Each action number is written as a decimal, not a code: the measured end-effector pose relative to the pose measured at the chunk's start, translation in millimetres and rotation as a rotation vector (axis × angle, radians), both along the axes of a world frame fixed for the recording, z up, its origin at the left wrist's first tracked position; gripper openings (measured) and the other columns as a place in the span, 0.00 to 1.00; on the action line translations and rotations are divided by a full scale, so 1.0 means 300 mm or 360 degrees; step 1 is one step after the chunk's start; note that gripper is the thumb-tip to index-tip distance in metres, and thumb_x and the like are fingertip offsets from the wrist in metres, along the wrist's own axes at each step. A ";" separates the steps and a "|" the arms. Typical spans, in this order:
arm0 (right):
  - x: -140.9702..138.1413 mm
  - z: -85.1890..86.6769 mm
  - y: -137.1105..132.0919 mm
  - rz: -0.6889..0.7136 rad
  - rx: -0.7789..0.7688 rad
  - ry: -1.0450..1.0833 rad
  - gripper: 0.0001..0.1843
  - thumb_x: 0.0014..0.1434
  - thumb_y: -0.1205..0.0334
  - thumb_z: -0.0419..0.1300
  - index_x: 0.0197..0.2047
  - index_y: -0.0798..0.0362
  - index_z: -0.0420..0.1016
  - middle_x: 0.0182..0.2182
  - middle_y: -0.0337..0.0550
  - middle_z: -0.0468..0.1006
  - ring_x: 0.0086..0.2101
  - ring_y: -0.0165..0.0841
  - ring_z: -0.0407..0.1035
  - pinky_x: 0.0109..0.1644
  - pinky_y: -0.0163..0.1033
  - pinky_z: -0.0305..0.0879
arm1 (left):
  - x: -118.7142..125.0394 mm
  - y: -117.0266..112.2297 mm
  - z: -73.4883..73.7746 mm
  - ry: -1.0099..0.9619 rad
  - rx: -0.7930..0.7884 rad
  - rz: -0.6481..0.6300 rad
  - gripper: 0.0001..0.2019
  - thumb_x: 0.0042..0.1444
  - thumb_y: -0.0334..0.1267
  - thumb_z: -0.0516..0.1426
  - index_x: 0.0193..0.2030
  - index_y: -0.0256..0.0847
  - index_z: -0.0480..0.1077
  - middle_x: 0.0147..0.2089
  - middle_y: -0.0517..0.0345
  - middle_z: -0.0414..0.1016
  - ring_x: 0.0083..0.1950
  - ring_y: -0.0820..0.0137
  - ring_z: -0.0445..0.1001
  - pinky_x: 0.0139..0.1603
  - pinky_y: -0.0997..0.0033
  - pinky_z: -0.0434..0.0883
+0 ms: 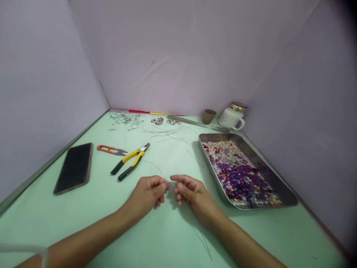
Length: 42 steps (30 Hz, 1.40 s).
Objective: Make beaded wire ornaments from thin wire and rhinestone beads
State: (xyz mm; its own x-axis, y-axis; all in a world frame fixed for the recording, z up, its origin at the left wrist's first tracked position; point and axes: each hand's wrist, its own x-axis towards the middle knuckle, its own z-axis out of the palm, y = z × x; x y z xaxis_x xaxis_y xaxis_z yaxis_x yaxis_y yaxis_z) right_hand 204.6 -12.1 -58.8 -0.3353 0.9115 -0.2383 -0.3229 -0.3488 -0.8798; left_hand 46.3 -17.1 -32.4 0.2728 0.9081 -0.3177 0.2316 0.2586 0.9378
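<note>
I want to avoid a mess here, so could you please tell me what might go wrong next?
The thin wire pinched between the left hand and right hand could kink or slip. Its loose tail trails beside the right forearm and might snag. The right hand is close to the tray of beads; a bump might scatter them.

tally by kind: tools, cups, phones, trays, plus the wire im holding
tools: 2 (orange snips, yellow-handled pliers)
cups: 2 (brown cup, white lidded mug)
phone: 1
bead tray: 1
wire pinched between left hand and right hand: 1
total: 7
</note>
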 end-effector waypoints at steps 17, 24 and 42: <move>-0.026 -0.005 -0.046 0.0030 0.0521 -0.0317 0.22 0.41 0.68 0.65 0.42 0.51 0.66 0.31 0.38 0.70 0.24 0.24 0.62 0.27 0.31 0.61 | 0.007 0.011 0.042 -0.1060 -0.0332 0.0288 0.06 0.49 0.34 0.55 0.25 0.34 0.66 0.26 0.60 0.67 0.16 0.84 0.57 0.15 0.82 0.52; -0.024 0.010 -0.038 -0.0337 0.0378 -0.0297 0.10 0.48 0.57 0.60 0.30 0.55 0.68 0.23 0.36 0.69 0.18 0.23 0.60 0.21 0.31 0.60 | 0.019 -0.016 -0.009 -0.0543 -0.0252 0.0246 0.11 0.51 0.40 0.52 0.22 0.35 0.63 0.13 0.65 0.59 0.14 0.82 0.53 0.15 0.81 0.49; 0.009 0.037 0.002 -0.0152 0.0248 -0.0323 0.16 0.49 0.52 0.59 0.36 0.55 0.76 0.29 0.44 0.74 0.21 0.24 0.56 0.17 0.28 0.47 | -0.005 -0.048 0.012 0.0648 0.0340 -0.0722 0.10 0.48 0.35 0.45 0.18 0.40 0.52 0.18 0.66 0.54 0.21 0.75 0.51 0.23 0.75 0.50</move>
State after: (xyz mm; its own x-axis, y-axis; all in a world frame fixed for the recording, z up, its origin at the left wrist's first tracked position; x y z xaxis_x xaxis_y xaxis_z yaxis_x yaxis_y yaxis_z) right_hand 207.3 -11.6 -47.8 -0.2056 0.9677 -0.1461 -0.1592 -0.1804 -0.9706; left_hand 44.7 -31.5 -28.8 0.5403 0.7855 -0.3017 0.6220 -0.1313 0.7719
